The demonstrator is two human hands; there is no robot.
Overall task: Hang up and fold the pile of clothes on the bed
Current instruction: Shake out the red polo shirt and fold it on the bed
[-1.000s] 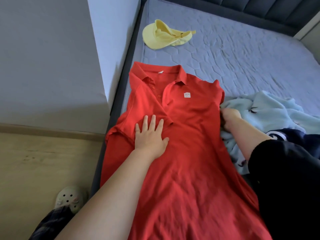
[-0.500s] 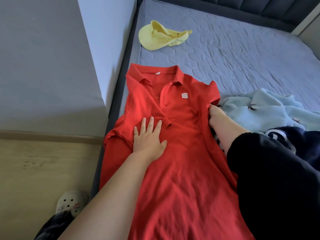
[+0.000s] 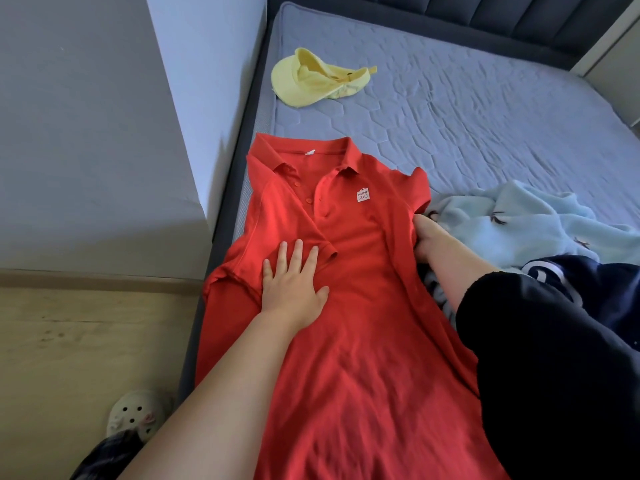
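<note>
Fingers (image 3: 298, 252) of the left hand (image 3: 294, 285): spread and flat, pinning the turned-in sleeve on that side against the chest of the red polo shirt (image 3: 363, 341); shirt laid face up on the bed (image 3: 485, 109), collar away, buttons and small white chest label showing; at the shirt's right side, just under its other sleeve, right hand (image 3: 429, 240) curled onto the side edge, thumb against the cloth, edge raised into a ridge; seemingly gripping, though with fingertips buried under the red cloth.

Judged as folding, partway through this garment: left side in, right side about to follow; next, calls for drawing the right sleeve and side across toward the placket, keeping the left palm down until overlap, then smoothing and doubling the body up from the hem; nothing visibly hung.

Right of the shirt and touching it, crumpled light blue garment (image 3: 519, 220), with navy garment (image 3: 606, 289) beside it, both waiting; beyond the shirt's collar, well apart, yellow cap (image 3: 311, 84).

Hard to make out: below-left of the shirt, on the floor, pale clog (image 3: 138, 410), partly cut by dark cloth at the frame's bottom; shirt's hem lost past the bottom edge; right fingertips unseen; lower right of the shirt and much of the pile covered by the black sleeve (image 3: 554, 375); no hanger in view.
</note>
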